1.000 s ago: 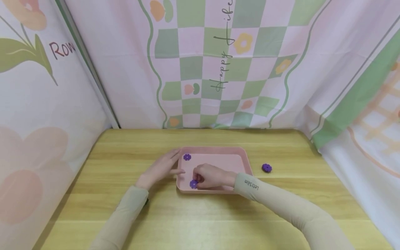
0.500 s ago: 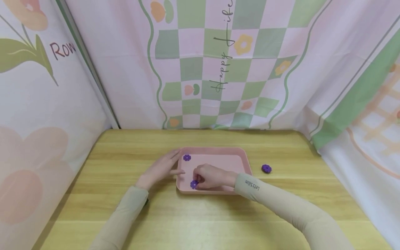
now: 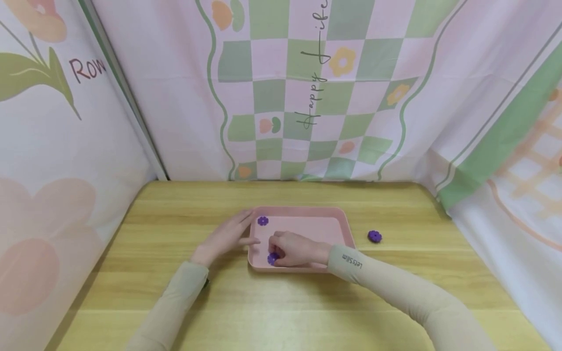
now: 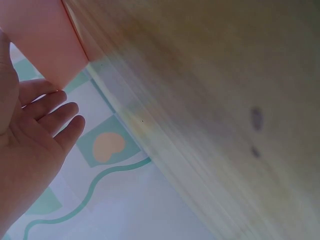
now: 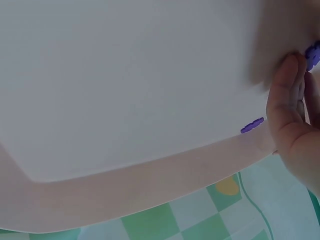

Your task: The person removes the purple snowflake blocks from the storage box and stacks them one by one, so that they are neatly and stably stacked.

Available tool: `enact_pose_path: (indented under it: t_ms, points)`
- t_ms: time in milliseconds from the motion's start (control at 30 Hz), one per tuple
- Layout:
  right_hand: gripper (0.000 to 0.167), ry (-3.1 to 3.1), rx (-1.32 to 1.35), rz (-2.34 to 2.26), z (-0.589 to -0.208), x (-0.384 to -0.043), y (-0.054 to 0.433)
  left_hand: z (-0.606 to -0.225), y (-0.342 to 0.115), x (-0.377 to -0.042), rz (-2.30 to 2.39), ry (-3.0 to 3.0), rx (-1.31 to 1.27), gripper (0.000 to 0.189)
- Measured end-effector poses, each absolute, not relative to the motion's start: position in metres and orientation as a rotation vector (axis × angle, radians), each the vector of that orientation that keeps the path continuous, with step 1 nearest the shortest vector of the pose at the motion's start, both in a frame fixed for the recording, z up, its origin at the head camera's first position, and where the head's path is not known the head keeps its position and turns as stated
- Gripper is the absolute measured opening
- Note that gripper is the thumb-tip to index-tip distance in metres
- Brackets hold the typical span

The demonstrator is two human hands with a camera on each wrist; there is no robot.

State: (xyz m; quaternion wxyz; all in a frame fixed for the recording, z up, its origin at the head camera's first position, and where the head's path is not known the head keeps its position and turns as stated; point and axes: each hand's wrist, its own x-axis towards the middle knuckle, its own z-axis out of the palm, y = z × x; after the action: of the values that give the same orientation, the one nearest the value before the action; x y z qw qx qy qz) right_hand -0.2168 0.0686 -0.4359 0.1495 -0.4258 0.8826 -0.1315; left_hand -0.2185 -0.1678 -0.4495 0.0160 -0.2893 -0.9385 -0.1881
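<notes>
A pink tray (image 3: 307,211) lies on the table, with a purple flower-shaped piece (image 3: 263,221) flat in its far left corner. My right hand (image 3: 295,249) reaches into the tray and pinches a second purple flower-shaped piece (image 3: 273,259) at the near left corner. In the right wrist view that flower piece (image 5: 313,56) shows at the fingertips, partly hidden by the hand. My left hand (image 3: 223,239) touches the tray's left rim, fingers extended and thumb over the edge. The left wrist view has the left hand (image 4: 42,120) beside the tray's pink outer wall (image 4: 47,42).
To the right of the tray, more purple flower-shaped pieces (image 3: 374,236), apparently a small stack, sit on the wooden table (image 3: 281,312). Printed curtains (image 3: 307,97) hang behind the table and along both sides.
The right hand's fingers have shifted slightly left over the near flower piece, covering more of it. My left hand and the tray have stayed where they were.
</notes>
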Motion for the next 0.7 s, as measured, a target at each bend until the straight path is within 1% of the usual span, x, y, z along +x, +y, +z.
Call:
enact_pose_path:
  t_ms: [233, 500, 700]
  points:
    - [0.022, 2.532, -1.249, -0.414, -0.4368, -0.2165, 0.0688, -0.4493, -0.1674, -0.2191, -0.554, -2.903, -0.912, 0.086]
    - [0.021, 2.533, -1.393, -0.36, -0.4361, -0.2187, 0.0693, -0.4501, -0.1682, -0.2192, -0.576, -2.908, -0.905, 0.086]
    - [0.021, 2.546, -1.378, -0.309, -0.4343, -0.2182, 0.0696, -0.4502, -0.1685, -0.2186, -0.567, -2.905, -0.91, 0.086]
